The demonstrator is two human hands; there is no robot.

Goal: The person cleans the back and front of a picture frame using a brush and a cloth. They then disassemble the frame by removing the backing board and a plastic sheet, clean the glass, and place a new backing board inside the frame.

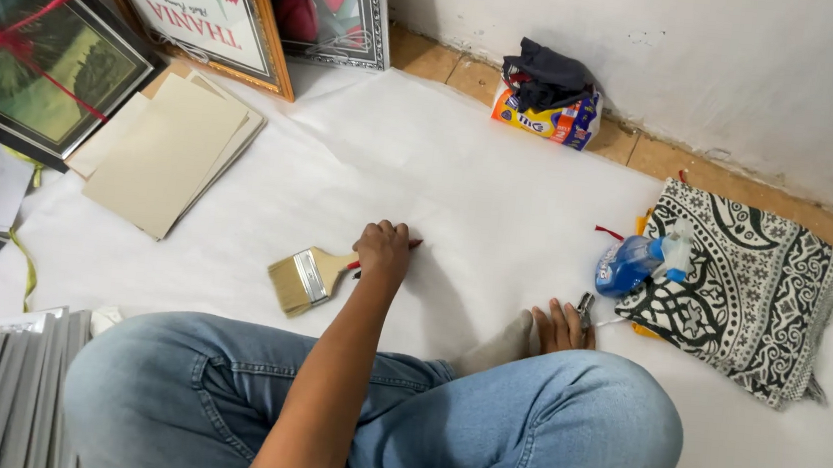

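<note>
**Brush in hand, sheet unmarked**

Standing over the person sitting cross-legged on the floor, I see the work barely begun. The white sheet (pixel 500 201) spread across the floor shows no paint, glue or wet patch anywhere I can make out, and the bristles of the paintbrush (pixel 307 278) look pale and dry. I would judge that the brush has only been picked up – whatever it is meant to coat is untouched so far.

The left hand (pixel 383 251) sits in the middle of the frame, its grip closed tight around the brush's red handle, fingers curled over the top so that only the tip of the handle pokes out on the right. The brush lies flat on the sheet, with its metal band and bristles pointing towards the left of the frame. The right hand is not in view, so I cannot tell its state. What shows beside the right knee looks to me like a foot in a grey sock (pixel 505 347), though I am not sure of it.

Just beside that foot lies a small pair of pliers (pixel 585 309), and near it a blue spray bottle (pixel 635 263) resting on the edge of a black-and-white patterned cloth (pixel 743 293). At the left of the frame is a stack of beige boards (pixel 167 157) – above them framed pictures (pixel 41 51) lean against the wall.
</note>
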